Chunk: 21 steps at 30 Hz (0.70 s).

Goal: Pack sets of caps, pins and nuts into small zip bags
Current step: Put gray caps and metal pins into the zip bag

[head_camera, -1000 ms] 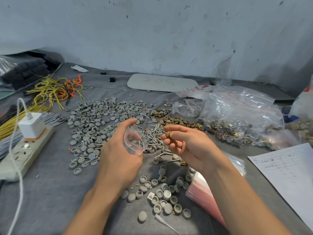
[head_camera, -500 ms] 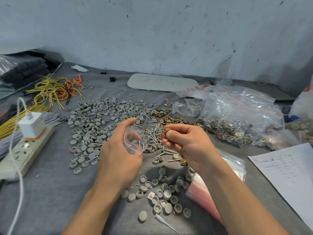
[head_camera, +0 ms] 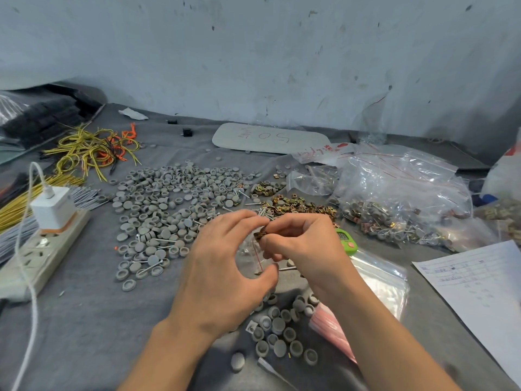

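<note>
My left hand (head_camera: 222,266) holds a small clear zip bag (head_camera: 251,258) open between thumb and fingers at the table's middle. My right hand (head_camera: 304,244) pinches brass nuts (head_camera: 260,235) right at the bag's mouth, touching the left fingertips. A wide spread of grey caps (head_camera: 169,204) lies to the left. Metal pins (head_camera: 255,203) and a pile of loose brass nuts (head_camera: 293,206) lie just beyond the hands. A smaller cluster of grey caps (head_camera: 282,331) sits below the hands.
A power strip (head_camera: 39,255) with a white charger (head_camera: 53,208) lies at the left. Yellow and orange wires (head_camera: 93,149) are far left. Large clear bags of packed sets (head_camera: 400,201) sit right, a stack of empty zip bags (head_camera: 377,283) and a paper sheet (head_camera: 479,292) near right.
Both hands came together: the left hand with the bag shifted right, and the right hand brought the nuts down to the bag's mouth.
</note>
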Each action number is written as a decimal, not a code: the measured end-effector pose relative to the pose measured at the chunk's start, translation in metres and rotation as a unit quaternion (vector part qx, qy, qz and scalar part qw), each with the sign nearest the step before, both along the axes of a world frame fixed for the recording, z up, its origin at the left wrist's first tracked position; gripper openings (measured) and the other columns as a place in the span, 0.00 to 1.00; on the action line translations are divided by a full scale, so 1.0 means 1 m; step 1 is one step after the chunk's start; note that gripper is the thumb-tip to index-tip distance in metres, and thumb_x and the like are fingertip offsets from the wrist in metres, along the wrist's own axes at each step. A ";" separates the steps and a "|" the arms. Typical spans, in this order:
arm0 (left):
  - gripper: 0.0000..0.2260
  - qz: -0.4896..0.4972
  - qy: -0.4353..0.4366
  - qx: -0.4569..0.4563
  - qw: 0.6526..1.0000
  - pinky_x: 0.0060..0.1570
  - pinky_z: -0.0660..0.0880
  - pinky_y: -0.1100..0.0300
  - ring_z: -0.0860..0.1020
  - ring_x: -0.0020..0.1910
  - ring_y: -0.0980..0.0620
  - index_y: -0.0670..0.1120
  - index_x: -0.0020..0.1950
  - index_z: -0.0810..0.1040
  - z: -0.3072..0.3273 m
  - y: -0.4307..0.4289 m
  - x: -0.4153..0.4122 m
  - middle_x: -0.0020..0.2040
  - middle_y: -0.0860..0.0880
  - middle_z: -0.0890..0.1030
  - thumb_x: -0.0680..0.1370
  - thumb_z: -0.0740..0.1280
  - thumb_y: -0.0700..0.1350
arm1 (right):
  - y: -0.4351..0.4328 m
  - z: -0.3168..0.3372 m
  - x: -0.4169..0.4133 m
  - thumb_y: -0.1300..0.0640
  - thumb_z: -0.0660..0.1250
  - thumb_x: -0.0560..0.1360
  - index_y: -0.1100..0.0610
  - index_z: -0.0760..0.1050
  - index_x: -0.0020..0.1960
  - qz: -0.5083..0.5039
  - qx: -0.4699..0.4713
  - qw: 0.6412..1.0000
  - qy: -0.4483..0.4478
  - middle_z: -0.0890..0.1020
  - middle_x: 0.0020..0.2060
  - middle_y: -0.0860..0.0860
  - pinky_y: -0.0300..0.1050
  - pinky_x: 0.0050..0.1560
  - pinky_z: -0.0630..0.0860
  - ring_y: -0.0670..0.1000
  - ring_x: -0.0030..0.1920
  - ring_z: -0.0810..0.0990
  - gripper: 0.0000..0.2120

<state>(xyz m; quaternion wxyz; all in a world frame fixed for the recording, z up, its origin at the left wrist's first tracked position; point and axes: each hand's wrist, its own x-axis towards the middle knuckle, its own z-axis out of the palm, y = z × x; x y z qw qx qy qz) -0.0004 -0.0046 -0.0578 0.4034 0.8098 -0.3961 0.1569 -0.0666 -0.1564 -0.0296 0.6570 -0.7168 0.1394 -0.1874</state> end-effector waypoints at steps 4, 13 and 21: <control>0.21 0.014 -0.010 -0.032 0.999 0.62 0.66 0.71 0.71 0.59 0.70 0.61 0.62 0.80 0.001 0.001 -0.003 0.54 0.69 0.76 0.69 0.69 0.57 | 0.002 0.001 -0.002 0.68 0.76 0.72 0.58 0.87 0.39 0.007 0.057 0.998 0.019 0.85 0.33 0.55 0.37 0.31 0.74 0.46 0.30 0.78 0.07; 0.16 -0.010 0.114 -0.106 0.988 0.51 0.81 0.57 0.83 0.48 0.62 0.65 0.52 0.85 0.000 -0.001 -0.001 0.43 0.67 0.85 0.73 0.77 0.43 | 0.002 0.002 -0.006 0.63 0.73 0.77 0.58 0.86 0.36 0.013 0.093 0.994 0.049 0.83 0.33 0.57 0.37 0.30 0.71 0.50 0.30 0.76 0.11; 0.13 0.008 0.125 -0.121 0.985 0.47 0.78 0.67 0.83 0.45 0.64 0.65 0.50 0.84 0.004 -0.003 -0.005 0.40 0.67 0.84 0.72 0.75 0.47 | 0.005 0.000 -0.007 0.65 0.70 0.78 0.60 0.87 0.43 -0.001 0.024 0.999 0.045 0.86 0.35 0.58 0.39 0.30 0.74 0.52 0.30 0.80 0.08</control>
